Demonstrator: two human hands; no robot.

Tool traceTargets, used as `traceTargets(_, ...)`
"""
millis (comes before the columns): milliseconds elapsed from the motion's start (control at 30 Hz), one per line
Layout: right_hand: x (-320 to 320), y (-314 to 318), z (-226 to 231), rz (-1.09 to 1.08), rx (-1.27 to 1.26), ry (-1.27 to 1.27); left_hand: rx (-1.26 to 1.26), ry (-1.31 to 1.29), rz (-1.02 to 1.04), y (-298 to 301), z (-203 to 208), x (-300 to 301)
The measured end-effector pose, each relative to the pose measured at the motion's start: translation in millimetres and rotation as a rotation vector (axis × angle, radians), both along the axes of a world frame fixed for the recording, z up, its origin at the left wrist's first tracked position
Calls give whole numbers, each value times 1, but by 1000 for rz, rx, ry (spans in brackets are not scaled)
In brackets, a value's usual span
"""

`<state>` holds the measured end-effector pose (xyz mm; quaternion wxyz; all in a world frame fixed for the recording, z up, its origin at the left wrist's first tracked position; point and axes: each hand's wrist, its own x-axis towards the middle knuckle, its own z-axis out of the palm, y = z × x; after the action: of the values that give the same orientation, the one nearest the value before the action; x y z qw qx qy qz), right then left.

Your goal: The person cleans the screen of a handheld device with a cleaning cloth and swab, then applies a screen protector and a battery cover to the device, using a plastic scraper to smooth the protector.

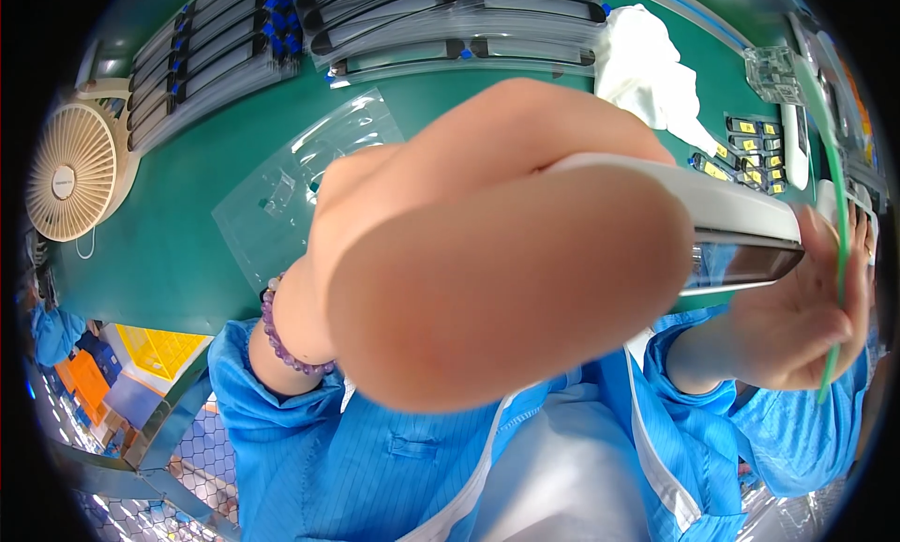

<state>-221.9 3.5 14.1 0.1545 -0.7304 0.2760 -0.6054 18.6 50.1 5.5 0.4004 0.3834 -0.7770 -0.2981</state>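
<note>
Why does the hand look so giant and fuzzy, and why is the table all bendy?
Head view: the left hand sits very close to the lens, so it looms large and soft, while the fan looks sharper. The fisheye lens bends the green table edges toward the dark round rim. Overhead light glares white on the clear plastic bag.

A flat white and grey device point(741, 233) is held close to the camera by the left hand point(487, 251) and steadied at its end by the right hand point(797, 326) — above a green bench point(169, 251) on which a clear plastic bag point(300, 181) and a small fan point(70, 172) are seen.
</note>
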Motion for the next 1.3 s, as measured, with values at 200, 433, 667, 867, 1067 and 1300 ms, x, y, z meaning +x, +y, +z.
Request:
traceTargets(200, 6, -6, 2, 208, 13, 482, -13, 57, 46, 1, -5, -3)
traceTargets(433, -1, -6, 2, 269, -22, 592, -87, 120, 107, 1, -8, -7)
traceTargets(667, 2, -10, -1, 315, -12, 521, -92, 96, 78, 1, -12, -7)
traceTargets(867, 4, -9, -7, 317, -59, 435, -248, 88, -57, 1, -17, -1)
traceTargets(1067, 5, -12, -7, 332, -111, 445, -496, -82, 127, 6, -10, 2)
traceTargets(1300, 9, -8, -4, 262, -140, 459, -588, -14, 233, 5, -17, 1)
